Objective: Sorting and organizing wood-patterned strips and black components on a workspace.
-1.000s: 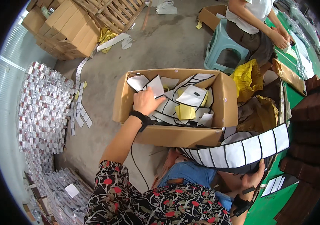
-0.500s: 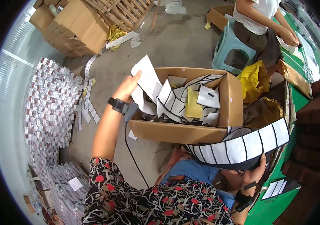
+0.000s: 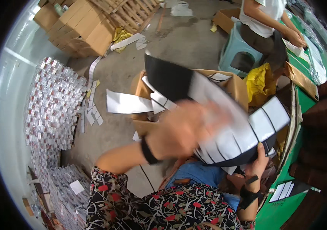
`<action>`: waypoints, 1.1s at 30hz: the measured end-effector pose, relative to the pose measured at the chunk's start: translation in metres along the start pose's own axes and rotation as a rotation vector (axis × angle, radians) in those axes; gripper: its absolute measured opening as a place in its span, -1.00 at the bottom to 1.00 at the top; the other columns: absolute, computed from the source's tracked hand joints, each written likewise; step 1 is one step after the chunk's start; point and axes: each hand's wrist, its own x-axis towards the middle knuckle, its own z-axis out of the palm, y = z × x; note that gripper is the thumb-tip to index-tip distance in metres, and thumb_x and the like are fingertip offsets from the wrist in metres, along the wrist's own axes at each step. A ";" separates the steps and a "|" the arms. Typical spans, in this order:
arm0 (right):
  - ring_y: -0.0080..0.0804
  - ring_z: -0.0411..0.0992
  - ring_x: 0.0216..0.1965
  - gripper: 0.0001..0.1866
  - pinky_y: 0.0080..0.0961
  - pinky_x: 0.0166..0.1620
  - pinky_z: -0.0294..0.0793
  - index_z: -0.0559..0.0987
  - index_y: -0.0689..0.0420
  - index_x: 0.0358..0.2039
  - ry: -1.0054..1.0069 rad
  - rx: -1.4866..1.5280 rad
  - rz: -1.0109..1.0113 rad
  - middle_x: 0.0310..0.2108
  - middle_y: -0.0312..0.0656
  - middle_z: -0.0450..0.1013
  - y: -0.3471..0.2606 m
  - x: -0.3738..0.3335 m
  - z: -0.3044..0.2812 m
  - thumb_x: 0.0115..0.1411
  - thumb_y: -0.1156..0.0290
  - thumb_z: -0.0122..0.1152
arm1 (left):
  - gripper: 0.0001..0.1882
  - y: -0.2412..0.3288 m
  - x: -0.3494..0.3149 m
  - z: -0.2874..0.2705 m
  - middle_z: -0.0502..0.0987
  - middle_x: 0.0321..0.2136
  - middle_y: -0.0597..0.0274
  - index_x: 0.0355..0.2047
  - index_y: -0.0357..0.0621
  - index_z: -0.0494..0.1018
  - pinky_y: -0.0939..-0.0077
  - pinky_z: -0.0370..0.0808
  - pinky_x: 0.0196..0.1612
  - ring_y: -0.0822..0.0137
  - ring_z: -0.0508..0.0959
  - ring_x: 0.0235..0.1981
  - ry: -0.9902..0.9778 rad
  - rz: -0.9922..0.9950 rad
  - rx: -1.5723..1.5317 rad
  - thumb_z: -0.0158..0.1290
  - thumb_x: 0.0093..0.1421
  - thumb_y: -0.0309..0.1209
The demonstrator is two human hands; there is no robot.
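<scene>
My right hand (image 3: 257, 163) grips the lower edge of a curved black sheet with white panels (image 3: 268, 119), its thumb on the front face. The sheet's far part arches up over the cardboard box (image 3: 242, 90), and its tip shows plain black. In front of the sheet's middle is my left hand (image 3: 188, 128), smeared by motion. I cannot tell whether its fingers grip or only touch the sheet. A white strip (image 3: 129, 102) sticks out over the box's left rim, beside other white scraps with black lines. Sheet and hand hide most of the box's contents.
On the right runs a green-topped table (image 3: 282, 212) with a small striped piece (image 3: 286, 191). Beyond the box, a person handles something near a blue-green stool (image 3: 240, 50). Stacked bundles (image 3: 52, 107) and cartons (image 3: 83, 28) stand at the left. Yellow wrapping (image 3: 259, 82) lies by the table.
My left hand has left the white piece at the box's left side and swung right, in front of the panelled sheet. The sheet's far part has risen over the box. The right hand stays nearly in place.
</scene>
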 end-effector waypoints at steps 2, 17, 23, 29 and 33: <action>-0.44 0.38 -0.23 -0.66 -0.51 -0.12 0.35 0.41 0.28 -0.12 -0.048 -0.101 0.055 -0.21 -0.20 0.42 -0.003 -0.004 0.008 0.09 0.42 0.11 | -0.62 0.015 -0.012 0.043 0.38 -0.09 0.00 -0.07 -0.01 0.37 0.34 0.39 -0.16 0.19 0.47 -0.25 -0.427 0.332 0.025 -0.15 0.06 -0.40; -0.43 0.43 -0.28 -0.76 -0.49 -0.18 0.43 0.43 0.28 -0.19 -0.115 0.115 0.195 -0.28 -0.18 0.45 0.005 -0.011 0.002 0.11 0.49 0.01 | -0.94 0.010 -0.058 0.117 0.02 0.20 0.03 -0.56 -0.07 0.46 -0.33 -0.25 0.14 -0.06 -0.17 0.28 -0.825 0.171 -0.476 0.04 -0.12 -0.46; -0.39 0.40 -0.20 -0.61 -0.47 -0.10 0.38 0.37 0.28 -0.07 -0.102 0.113 0.058 -0.16 -0.18 0.40 0.005 -0.014 -0.004 0.07 0.45 0.14 | -0.93 0.010 -0.052 0.126 0.03 0.20 0.02 -0.66 -0.20 0.42 -0.35 -0.25 0.14 0.00 -0.17 0.28 -0.815 0.203 -0.492 0.05 -0.17 -0.46; -0.41 0.43 -0.28 -0.65 -0.54 -0.17 0.41 0.43 0.34 -0.15 -0.004 -0.175 -0.029 -0.24 -0.15 0.44 -0.009 -0.008 -0.005 0.03 0.48 0.17 | -0.63 0.006 -0.027 0.118 0.06 0.18 -0.04 -0.26 -0.21 0.42 -0.08 -0.15 0.22 -0.02 -0.07 0.26 -0.924 0.295 -0.484 0.06 -0.19 -0.50; -0.34 0.40 -0.18 -0.57 -0.47 -0.08 0.39 0.36 0.32 -0.04 0.082 -0.184 -0.068 -0.15 -0.12 0.41 -0.014 -0.001 -0.037 0.06 0.44 0.12 | -0.28 -0.053 0.010 0.062 0.15 0.16 0.03 0.18 -0.12 0.08 0.38 0.03 0.21 0.19 0.15 0.18 -0.901 -0.164 -0.791 0.06 -0.03 -0.44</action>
